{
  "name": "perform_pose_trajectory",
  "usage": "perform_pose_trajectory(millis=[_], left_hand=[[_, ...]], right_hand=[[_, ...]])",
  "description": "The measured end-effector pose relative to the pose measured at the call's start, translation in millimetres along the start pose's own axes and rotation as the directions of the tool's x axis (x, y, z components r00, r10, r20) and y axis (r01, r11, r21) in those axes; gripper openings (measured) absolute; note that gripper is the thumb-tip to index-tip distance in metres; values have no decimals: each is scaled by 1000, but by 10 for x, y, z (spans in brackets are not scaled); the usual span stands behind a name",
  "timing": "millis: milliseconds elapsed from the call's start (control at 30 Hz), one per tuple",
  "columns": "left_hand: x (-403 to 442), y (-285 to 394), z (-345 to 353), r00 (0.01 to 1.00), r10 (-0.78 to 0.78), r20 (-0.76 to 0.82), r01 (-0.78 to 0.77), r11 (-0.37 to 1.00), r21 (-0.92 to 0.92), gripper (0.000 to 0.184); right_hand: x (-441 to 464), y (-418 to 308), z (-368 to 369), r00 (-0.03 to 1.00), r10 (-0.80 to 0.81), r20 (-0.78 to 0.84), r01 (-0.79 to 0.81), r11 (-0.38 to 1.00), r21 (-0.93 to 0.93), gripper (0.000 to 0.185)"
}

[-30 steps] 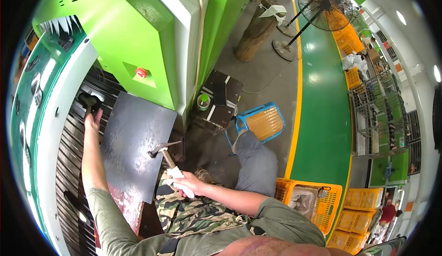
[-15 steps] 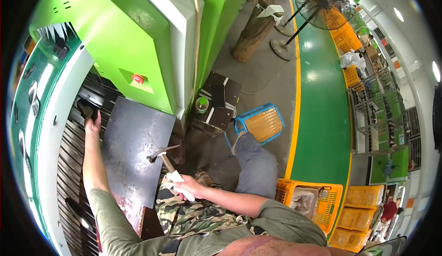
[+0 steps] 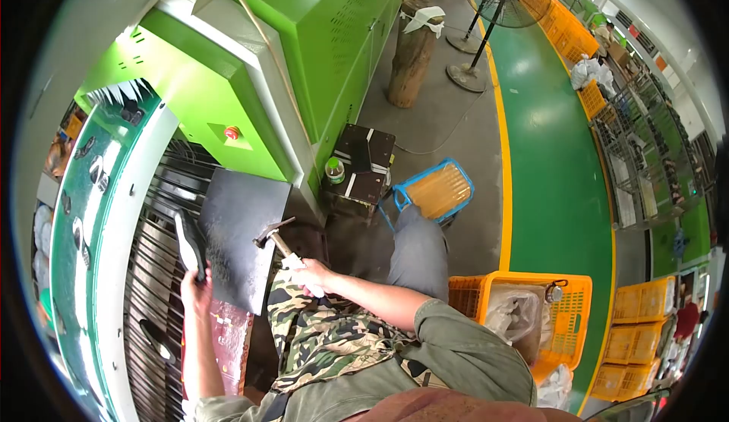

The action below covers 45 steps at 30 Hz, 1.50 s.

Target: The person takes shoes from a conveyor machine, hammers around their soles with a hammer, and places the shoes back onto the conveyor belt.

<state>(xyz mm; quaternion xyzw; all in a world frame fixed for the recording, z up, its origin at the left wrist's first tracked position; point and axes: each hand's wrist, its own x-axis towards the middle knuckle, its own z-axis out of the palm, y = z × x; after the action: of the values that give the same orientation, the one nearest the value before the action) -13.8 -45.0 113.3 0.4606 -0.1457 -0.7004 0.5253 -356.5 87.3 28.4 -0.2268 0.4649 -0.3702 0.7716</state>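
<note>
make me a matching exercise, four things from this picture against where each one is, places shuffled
Things
1. hammer
2. black and white shoe
3. red button
4. green-lidded jar

Places
A. on the green machine
B. in the left hand
C. on the low dark brown stand
D. in the right hand

Right pairs: 1-D, 2-B, 3-A, 4-C

A hand could pass over the middle of the dark metal plate (image 3: 237,228), between the shoe sole (image 3: 189,241) on its left and the hammer (image 3: 279,243) at its right edge. The green machine housing (image 3: 209,103) blocks the far side, while the curved white rim (image 3: 116,225) bounds the slatted rack (image 3: 156,259) on the left, where a second sole (image 3: 156,340) lies in the way.
</note>
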Motion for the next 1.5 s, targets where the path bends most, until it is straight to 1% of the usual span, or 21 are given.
perform_pose_trajectory(millis=[100, 167, 233, 400, 433, 500, 567, 667, 800, 900, 1000, 1167, 1233, 1267, 1300, 1333, 1367, 1400, 1433, 1467, 1500], left_hand=[[-652, -430, -61, 999, -23, -26, 28, 982, 184, 28], [-918, -680, -182, 1000, -20, -22, 24, 976, 218, 29], [-1232, -763, -68, 996, -80, -42, 84, 992, 96, 31], [-1407, -844, -151, 970, -235, 58, 234, 972, 35, 36], [-1370, -853, -159, 970, -234, 64, 231, 972, 44, 36], [-1301, -872, -142, 981, -195, 4, 194, 976, -99, 38], [-1209, -894, -73, 985, -175, 6, 174, 974, -142, 40], [-1177, -913, 114, 991, -132, -16, 122, 953, -276, 48], [-1105, -889, 103, 983, -170, 71, 184, 939, -290, 54], [-1067, -867, -31, 976, -181, 118, 205, 947, -249, 52], [-1178, -886, -91, 962, -251, 108, 271, 928, -257, 50], [-1348, -1009, -241, 966, -249, 71, 259, 931, -258, 48], [-1580, -983, 223, 983, -178, -49, 150, 925, -349, 50], [-1482, -997, 144, 983, -177, 48, 181, 903, -390, 53], [-1337, -1013, -81, 980, -158, 119, 194, 879, -435, 56], [-1183, -1032, -284, 940, -227, 253, 334, 754, -566, 63], [-1163, -1012, -173, 940, -292, 177, 332, 658, -676, 66], [-1151, -1033, -220, 945, -201, 257, 318, 747, -584, 66], [-1022, -1060, -301, 955, -145, 260, 256, 846, -467, 63], [-1090, -1023, -180, 938, -277, 209, 347, 760, -549, 58], [-1244, -988, 44, 970, -216, 114, 242, 908, -342, 53]], right_hand=[[-62, -65, 20, 1000, -11, 2, 11, 999, -47, 20], [-56, -27, 9, 1000, -28, -8, 27, 999, -20, 23], [-20, 15, -25, 999, -47, 15, 48, 999, -14, 24], [-11, 39, -50, 996, -72, 60, 74, 997, -32, 26], [-48, 13, -40, 995, -81, 59, 83, 996, -26, 26], [-88, -16, -24, 997, -76, 24, 76, 997, -32, 28], [-95, -26, -56, 995, -89, 52, 87, 996, 31, 30], [-37, 25, -118, 993, -78, 84, 79, 997, -12, 32], [-44, 9, -88, 995, -85, 60, 85, 996, -8, 32], [-84, -6, -49, 994, -111, -10, 110, 994, -28, 21], [-128, -23, -35, 991, -129, -24, 129, 991, -31, 21], [-108, -44, -63, 997, -68, 47, 68, 998, 5, 18], [-117, -47, -50, 998, -60, 7, 60, 998, 22, 18], [-114, -63, -101, 996, -19, 86, 0, 976, 216, 16], [-177, -121, -46, 998, -35, 44, 29, 989, 144, 16], [-204, -164, -53, 996, 34, 79, -51, 972, 228, 15], [-151, -121, -53, 998, -24, 62, 18, 995, 101, 16], [-135, -101, -60, 999, -35, 35, 33, 997, 71, 17], [-75, -60, -111, 997, -26, 74, 21, 998, 59, 19], [-60, -46, -184, 992, 17, 124, -31, 993, 110, 23], [-4, 13, -251, 989, 8, 147, -22, 995, 94, 24]])
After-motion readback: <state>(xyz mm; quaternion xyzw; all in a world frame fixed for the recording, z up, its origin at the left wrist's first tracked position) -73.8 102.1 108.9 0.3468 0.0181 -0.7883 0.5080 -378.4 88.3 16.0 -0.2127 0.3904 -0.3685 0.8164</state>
